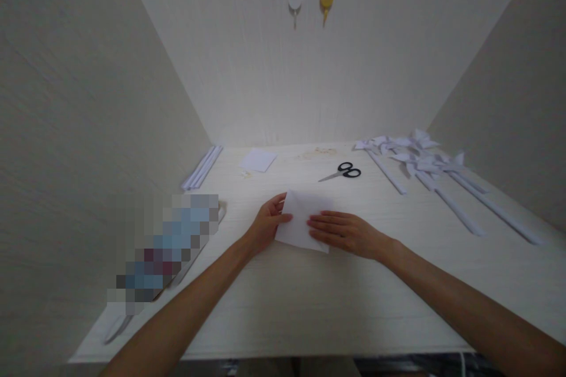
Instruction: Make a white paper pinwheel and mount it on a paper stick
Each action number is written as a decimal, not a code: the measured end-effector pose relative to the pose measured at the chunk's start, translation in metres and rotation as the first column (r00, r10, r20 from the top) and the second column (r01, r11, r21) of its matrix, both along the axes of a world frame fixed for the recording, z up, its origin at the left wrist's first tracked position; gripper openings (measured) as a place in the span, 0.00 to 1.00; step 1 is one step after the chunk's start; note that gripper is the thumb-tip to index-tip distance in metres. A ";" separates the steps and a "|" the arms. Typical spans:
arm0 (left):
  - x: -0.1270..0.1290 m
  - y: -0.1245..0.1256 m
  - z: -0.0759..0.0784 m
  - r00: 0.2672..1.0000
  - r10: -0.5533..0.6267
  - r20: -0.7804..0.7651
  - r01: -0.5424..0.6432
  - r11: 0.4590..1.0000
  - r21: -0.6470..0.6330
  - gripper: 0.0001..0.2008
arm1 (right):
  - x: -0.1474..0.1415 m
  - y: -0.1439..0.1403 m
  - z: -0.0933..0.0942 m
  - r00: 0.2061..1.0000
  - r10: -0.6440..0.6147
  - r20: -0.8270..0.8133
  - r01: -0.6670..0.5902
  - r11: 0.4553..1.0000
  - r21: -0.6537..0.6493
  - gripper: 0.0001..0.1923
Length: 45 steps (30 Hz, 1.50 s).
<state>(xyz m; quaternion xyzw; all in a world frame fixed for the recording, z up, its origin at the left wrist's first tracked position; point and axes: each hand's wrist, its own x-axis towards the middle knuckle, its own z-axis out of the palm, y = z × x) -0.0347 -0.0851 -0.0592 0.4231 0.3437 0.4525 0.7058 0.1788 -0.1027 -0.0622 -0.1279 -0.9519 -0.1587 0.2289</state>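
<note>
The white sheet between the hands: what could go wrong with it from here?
The sheet could crease unevenly, since the right hand lies flat on it while the left hand pinches its other side.
The scissors lie just beyond it with bare blades, so a forward reach might meet the tip.
The folded paper pieces at the right might get crushed if the right hand swings wide.

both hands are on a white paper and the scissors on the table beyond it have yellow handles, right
Not yellow: the head view shows black-handled scissors. The rest stands: the left hand and right hand are on a white paper, the scissors beyond it on the table.
</note>
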 end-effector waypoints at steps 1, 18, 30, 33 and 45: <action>0.000 0.000 -0.001 1.000 -0.009 -0.003 0.009 1.000 0.002 0.27 | 0.000 0.000 0.000 1.000 -0.004 0.002 0.004 1.000 0.001 0.15; 0.005 -0.008 -0.004 0.972 -0.193 -0.137 0.203 0.977 0.070 0.27 | -0.006 -0.006 -0.004 0.928 -0.168 -0.331 0.023 0.916 -0.401 0.11; 0.006 -0.010 -0.003 0.940 -0.278 -0.199 0.308 0.941 0.139 0.28 | -0.011 -0.004 -0.005 0.810 -0.305 -0.500 0.030 0.874 -0.485 0.10; 0.006 -0.009 -0.004 0.930 -0.298 -0.213 0.336 0.926 0.174 0.28 | -0.011 -0.004 -0.001 0.777 -0.360 -0.516 0.037 0.845 -0.534 0.09; 0.012 -0.018 0.002 0.910 -0.340 -0.237 0.371 0.923 0.103 0.24 | -0.009 0.004 -0.009 0.756 -0.424 -0.498 -0.153 0.626 -0.764 0.07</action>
